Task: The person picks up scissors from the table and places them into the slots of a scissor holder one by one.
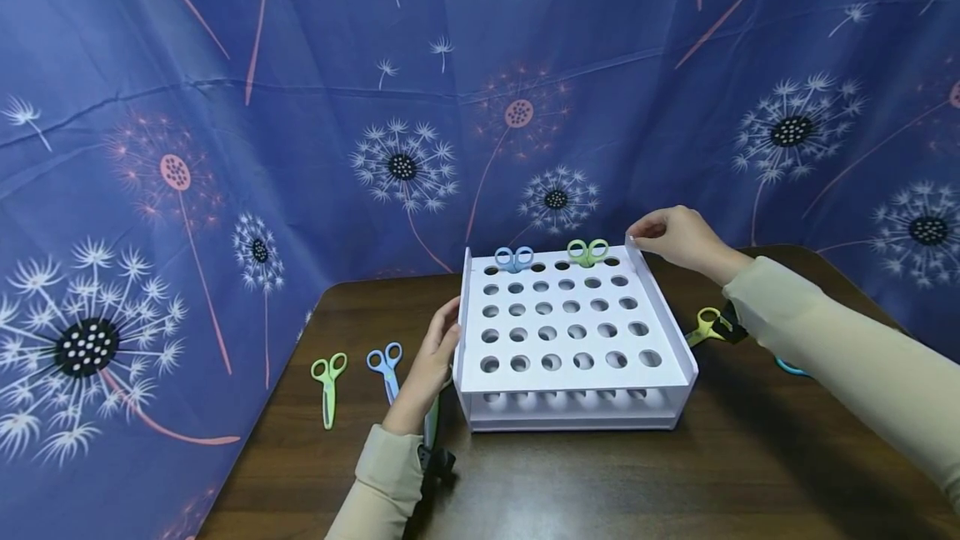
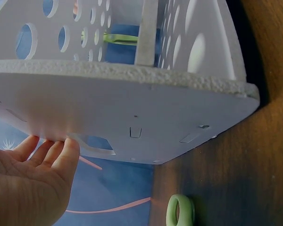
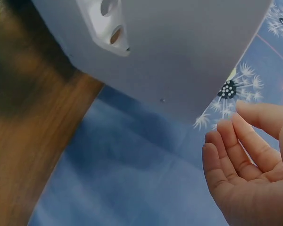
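A white rack (image 1: 557, 319) with rows of round holes stands on the table. Blue-handled scissors (image 1: 514, 258) and green-handled scissors (image 1: 588, 252) sit handles up in its back row. My left hand (image 1: 429, 365) lies along the rack's left side panel; in the left wrist view its straight fingertips (image 2: 68, 143) touch the panel beside a cutout. At the rack's back right corner is my right hand (image 1: 684, 242), fingers bent. The right wrist view shows that hand (image 3: 254, 155) just off the corner with nothing between thumb and fingers.
Left of the rack, green scissors (image 1: 328, 388) and blue scissors (image 1: 386, 367) lie on the brown table (image 1: 555, 490); another green pair is partly behind my left wrist. Yellow scissors (image 1: 705, 325) and a blue handle (image 1: 790, 367) show by my right sleeve. A blue curtain (image 1: 315, 148) hangs behind.
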A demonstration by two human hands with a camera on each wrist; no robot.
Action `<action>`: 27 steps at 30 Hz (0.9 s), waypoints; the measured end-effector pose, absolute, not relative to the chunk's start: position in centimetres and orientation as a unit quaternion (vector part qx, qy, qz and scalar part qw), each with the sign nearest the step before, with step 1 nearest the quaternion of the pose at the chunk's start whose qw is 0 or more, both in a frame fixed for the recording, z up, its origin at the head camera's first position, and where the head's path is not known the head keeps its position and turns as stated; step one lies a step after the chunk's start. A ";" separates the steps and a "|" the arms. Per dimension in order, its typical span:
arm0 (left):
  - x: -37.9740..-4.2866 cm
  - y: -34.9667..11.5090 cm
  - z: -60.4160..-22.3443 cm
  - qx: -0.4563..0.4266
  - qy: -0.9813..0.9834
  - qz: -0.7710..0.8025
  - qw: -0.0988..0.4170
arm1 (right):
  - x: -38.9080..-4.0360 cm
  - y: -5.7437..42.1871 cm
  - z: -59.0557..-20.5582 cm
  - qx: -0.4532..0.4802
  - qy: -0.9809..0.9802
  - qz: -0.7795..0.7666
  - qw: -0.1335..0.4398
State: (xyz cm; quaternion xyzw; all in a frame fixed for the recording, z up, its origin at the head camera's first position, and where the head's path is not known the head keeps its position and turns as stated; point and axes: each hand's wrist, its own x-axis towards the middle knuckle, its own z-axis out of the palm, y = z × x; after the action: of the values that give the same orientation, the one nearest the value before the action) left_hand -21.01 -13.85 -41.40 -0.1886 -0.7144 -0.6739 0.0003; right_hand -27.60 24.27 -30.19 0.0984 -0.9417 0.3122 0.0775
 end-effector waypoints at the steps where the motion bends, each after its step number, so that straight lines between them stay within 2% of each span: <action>1: -21.0 -13.9 -41.4 -0.189 -0.715 -0.674 0.001 | -27.6 24.5 -30.2 0.097 -0.942 0.312 0.077; 27: -21.0 -13.9 -41.4 -0.195 -0.714 -0.672 -0.005 | -26.9 28.0 -32.4 0.109 -0.947 0.286 0.095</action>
State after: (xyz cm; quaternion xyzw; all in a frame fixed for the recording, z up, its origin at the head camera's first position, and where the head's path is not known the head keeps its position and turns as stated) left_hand -21.00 -13.87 -41.42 -0.1954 -0.7141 -0.6722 -0.0049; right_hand -26.92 28.04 -32.36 0.1092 -0.9473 0.2860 0.0949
